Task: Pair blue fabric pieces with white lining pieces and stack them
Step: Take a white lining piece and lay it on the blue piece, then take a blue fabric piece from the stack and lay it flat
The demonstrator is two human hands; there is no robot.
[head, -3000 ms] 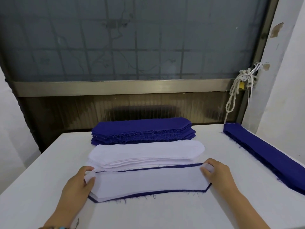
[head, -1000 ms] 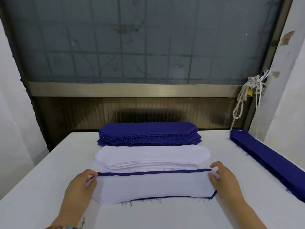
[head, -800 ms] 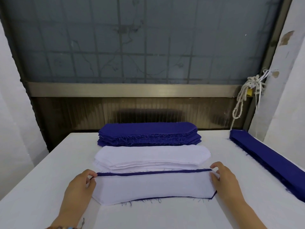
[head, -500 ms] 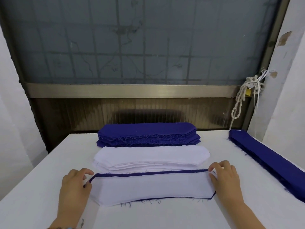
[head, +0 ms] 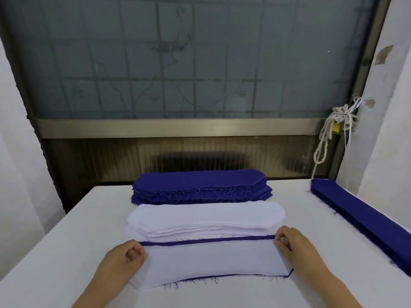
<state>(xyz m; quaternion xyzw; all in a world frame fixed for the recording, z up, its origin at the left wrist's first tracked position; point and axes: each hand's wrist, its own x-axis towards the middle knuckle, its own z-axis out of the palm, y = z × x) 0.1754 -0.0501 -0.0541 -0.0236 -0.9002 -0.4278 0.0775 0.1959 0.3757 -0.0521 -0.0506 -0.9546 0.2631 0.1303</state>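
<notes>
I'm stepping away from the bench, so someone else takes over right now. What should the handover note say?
Left hand pinches the left end of the white lining piece; right hand pinches its far right corner.
The lining lies on a blue fabric piece, blue showing along its far and near edges.
Behind: white lining stack, then blue stack. A long blue stack lies along the table's right edge.
Done: this pair laid together. Left: stack it, then pair the remaining pieces.
</notes>
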